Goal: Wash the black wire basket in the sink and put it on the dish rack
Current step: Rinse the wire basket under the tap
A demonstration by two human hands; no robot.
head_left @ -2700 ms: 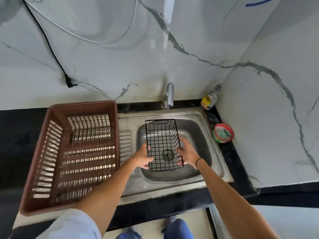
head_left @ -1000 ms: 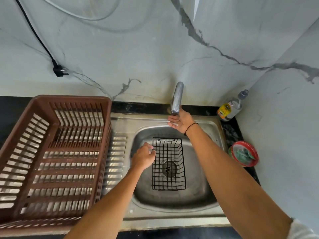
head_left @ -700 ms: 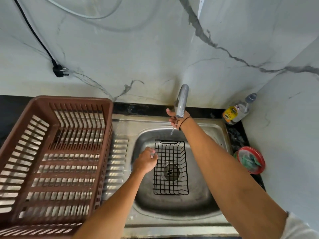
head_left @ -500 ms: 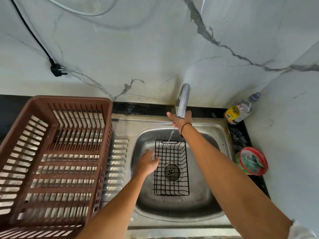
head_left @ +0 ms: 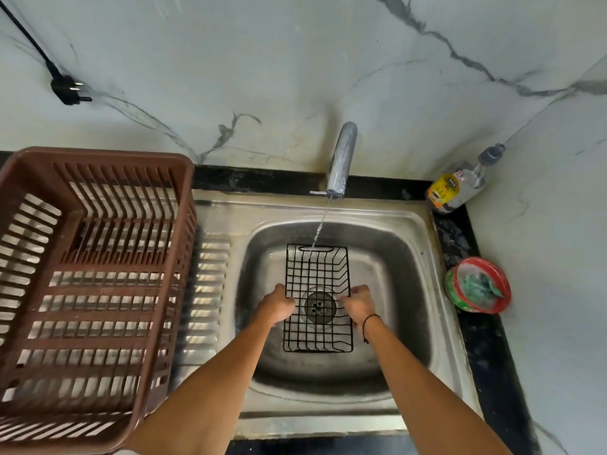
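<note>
The black wire basket [head_left: 317,274] lies in the steel sink [head_left: 407,257], over the drain. A thin stream of water falls from the tap [head_left: 341,159] onto the basket's far end. My left hand [head_left: 277,307] grips the basket's left rim, fingers curled round the wire. My right hand [head_left: 358,303] grips the right rim the same way, a black band on its wrist. The brown plastic dish rack [head_left: 98,290] stands on the drainboard to the left of the sink, with nothing in it.
A soap bottle with a yellow label [head_left: 456,188] stands in the back right corner. A red dish with a green scrubber [head_left: 478,285] sits on the black counter right of the sink. A black plug [head_left: 67,91] hangs on the marble wall.
My right hand left the tap after the water started and came down to the basket's right rim. My left hand moved along the left rim towards me. Both hands now hold the basket.
</note>
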